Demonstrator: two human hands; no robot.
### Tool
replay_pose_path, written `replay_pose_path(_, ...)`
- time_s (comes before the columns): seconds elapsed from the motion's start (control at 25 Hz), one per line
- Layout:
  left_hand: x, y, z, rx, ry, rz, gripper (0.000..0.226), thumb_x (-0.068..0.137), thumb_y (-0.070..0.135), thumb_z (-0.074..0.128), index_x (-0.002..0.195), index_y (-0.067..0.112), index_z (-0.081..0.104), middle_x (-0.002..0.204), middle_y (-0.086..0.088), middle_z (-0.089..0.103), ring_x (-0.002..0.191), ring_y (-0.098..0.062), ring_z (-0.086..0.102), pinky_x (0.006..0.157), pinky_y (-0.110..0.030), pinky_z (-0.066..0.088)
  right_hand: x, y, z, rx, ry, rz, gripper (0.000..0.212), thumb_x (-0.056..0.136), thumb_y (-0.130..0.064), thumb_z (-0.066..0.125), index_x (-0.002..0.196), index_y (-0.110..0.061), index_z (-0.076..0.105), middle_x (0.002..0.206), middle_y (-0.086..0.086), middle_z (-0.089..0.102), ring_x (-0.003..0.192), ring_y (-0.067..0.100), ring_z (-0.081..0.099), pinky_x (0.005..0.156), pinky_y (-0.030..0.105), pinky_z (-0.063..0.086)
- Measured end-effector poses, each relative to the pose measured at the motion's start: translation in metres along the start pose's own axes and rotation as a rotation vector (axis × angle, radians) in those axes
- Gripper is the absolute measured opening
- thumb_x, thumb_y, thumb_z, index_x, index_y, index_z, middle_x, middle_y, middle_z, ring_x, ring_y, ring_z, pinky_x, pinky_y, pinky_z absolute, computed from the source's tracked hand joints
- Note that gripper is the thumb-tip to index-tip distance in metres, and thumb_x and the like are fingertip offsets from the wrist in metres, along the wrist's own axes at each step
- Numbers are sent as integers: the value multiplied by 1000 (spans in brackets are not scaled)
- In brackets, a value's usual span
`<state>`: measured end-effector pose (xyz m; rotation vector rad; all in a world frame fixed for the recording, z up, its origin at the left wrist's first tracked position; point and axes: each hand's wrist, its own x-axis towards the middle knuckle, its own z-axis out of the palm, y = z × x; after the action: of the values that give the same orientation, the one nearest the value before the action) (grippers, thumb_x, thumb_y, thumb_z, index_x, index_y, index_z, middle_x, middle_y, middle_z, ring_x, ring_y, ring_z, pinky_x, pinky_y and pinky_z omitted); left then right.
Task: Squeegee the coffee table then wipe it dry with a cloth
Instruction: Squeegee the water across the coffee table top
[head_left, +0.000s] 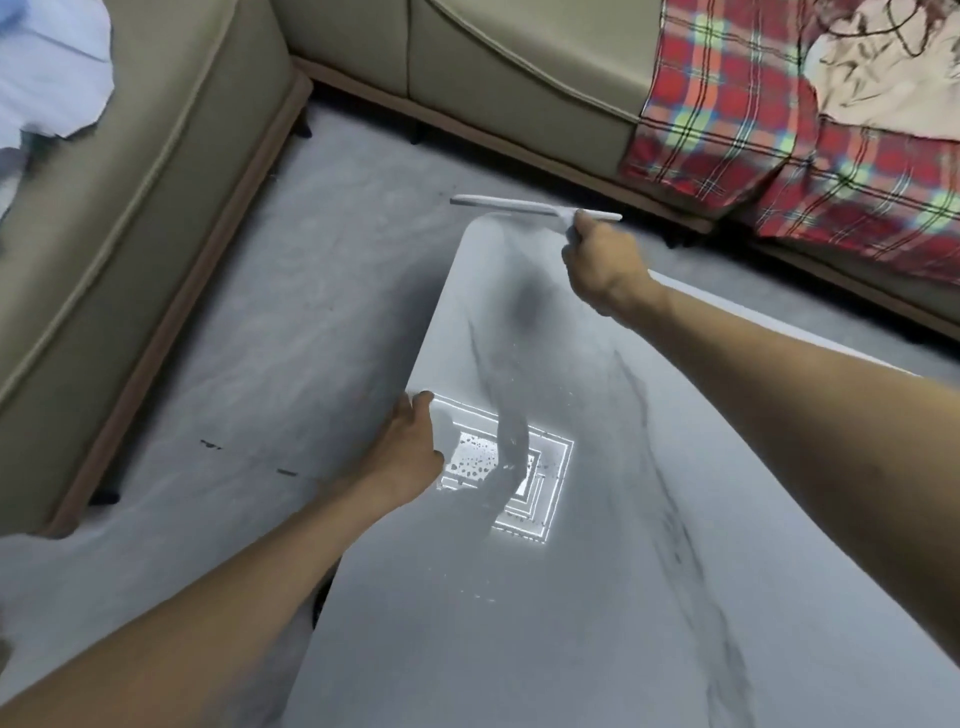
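Right hand (602, 265) is gripping the squeegee (509, 208) by its handle, fingers wrapped fully round it, and is holding the blade at the table's (623, 571) far end, presumably at the limit of a stroke. The blade's long axis is lying across the table's width, with the handle pointing back toward the person. Left hand (410, 447) is clasping the table's left edge, fingers apparently curled over the rim, probably bracing. Droplets (475, 460) are showing mid-table, so squeegeeing looks unfinished.
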<state>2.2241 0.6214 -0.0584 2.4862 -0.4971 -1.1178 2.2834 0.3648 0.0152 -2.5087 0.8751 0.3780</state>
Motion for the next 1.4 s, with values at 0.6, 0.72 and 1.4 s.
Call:
replay_pose_path(0.6, 7, 14, -5, -30, -147, -98, 73, 78, 5, 50, 145, 14, 21, 153, -18, 9, 143, -33, 17, 109, -38, 36, -150, 74, 9, -285, -277, -47, 58, 96, -16, 39, 149, -32, 20, 77, 9, 53, 72, 38, 52, 62, 35, 39)
replay_pose_path(0.72, 10, 14, -5, -24, -189, -122, 74, 77, 9, 50, 144, 16, 19, 154, -19, 4, 145, -33, 9, 111, -40, 34, -157, 83, -11, -303, -342, -35, 51, 97, -19, 40, 146, -28, 29, 96, 16, 63, 88, 41, 57, 73, 40, 48)
replay_pose_path(1.4, 8, 9, -5, -46, -193, -120, 74, 78, 11, 51, 145, 16, 20, 153, -15, 7, 143, -31, 15, 112, -41, 33, -165, 104, 24, -217, -264, 39, 51, 97, -19, 37, 146, -23, 23, 109, 21, 63, 91, 43, 58, 67, 37, 38)
